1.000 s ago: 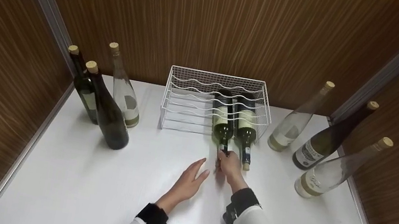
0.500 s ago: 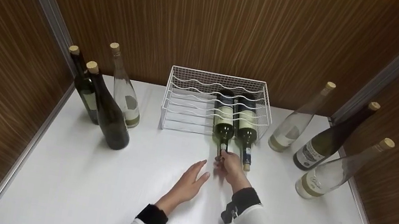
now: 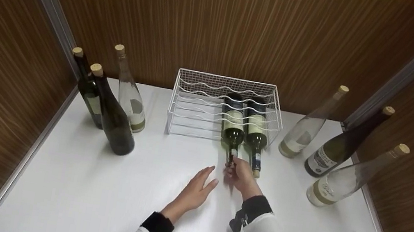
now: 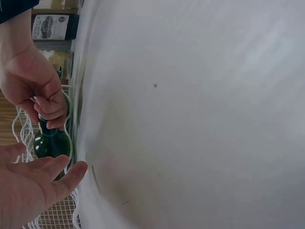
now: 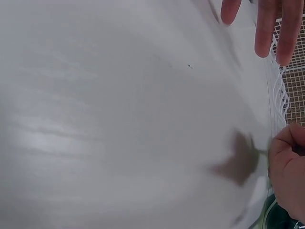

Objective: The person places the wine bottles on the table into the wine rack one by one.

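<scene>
In the head view my right hand grips the neck of a dark green wine bottle. That bottle lies on its side in a white wire rack, its neck toward me, and the hand hides its tip. A second green wine bottle lies beside it on the right, its corked neck sticking out. My left hand is held over the table to the left, fingers extended, holding nothing. The left wrist view shows the right hand with its fingers curled round the neck of the green bottle.
Three corked bottles stand upright at the left, among them a dark bottle and a clear bottle. Three more stand at the right, including a labelled dark bottle and a clear bottle. Wood-grain panels enclose the white table.
The gripped bottle has shifted slightly to the right and toward me, with the right hand on its neck. The left hand has stayed nearly still.
</scene>
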### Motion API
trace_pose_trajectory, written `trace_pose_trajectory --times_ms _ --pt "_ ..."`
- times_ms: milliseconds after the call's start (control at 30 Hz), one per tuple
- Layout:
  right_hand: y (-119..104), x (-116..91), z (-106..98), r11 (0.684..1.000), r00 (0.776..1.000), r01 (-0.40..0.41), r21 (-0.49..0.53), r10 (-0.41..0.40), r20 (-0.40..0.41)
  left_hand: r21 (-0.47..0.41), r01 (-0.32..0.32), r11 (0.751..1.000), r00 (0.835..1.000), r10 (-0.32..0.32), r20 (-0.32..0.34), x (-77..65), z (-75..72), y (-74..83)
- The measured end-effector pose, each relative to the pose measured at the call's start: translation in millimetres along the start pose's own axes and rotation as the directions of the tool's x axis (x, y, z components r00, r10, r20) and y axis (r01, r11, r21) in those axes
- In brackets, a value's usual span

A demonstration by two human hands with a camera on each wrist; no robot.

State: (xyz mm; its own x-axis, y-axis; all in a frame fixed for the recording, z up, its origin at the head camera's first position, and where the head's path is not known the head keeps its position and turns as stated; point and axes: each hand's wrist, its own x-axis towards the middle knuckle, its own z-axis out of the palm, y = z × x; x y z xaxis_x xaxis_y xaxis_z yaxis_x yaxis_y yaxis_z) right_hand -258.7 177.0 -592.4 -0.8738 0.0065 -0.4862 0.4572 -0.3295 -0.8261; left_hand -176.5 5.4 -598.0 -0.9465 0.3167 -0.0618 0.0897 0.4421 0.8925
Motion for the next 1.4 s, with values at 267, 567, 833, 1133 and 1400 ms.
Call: trace_pose_trajectory --times_ms 267,567,833,1133,1400 --pt "-2.3 -3.4 -1.4 0.999 0.999 -0.034 -0.023 0.033 -0.025 0.007 -0.018 1.0 1.0 0.018 0.017 0.1 0.3 -0.6" --pt "-1.5 -1.8 -4.2 0.998 0.998 -0.057 -0.007 0.056 -0.016 -0.002 -0.014 1.0 1.0 0.014 0.01 -0.3 -0.1 -1.1" --pt "-4.4 -5.8 -7.9 0.997 0.998 -0.064 0.034 0.063 0.01 -0.012 -0.035 0.999 0.999 0.035 -0.003 0.6 -1.1 0.4" --pt "-9.6 -17.1 -13.9 0.998 1.0 -0.026 -0.064 0.027 0.009 0.003 -0.031 1.0 1.0 0.031 0.002 -1.5 -2.1 1.4" --pt "-16.7 -34.3 -21.6 0.974 0.996 0.066 -0.218 -0.052 0.072 0.001 -0.035 0.999 0.999 0.035 -0.005 -2.4 -6.5 4.0"
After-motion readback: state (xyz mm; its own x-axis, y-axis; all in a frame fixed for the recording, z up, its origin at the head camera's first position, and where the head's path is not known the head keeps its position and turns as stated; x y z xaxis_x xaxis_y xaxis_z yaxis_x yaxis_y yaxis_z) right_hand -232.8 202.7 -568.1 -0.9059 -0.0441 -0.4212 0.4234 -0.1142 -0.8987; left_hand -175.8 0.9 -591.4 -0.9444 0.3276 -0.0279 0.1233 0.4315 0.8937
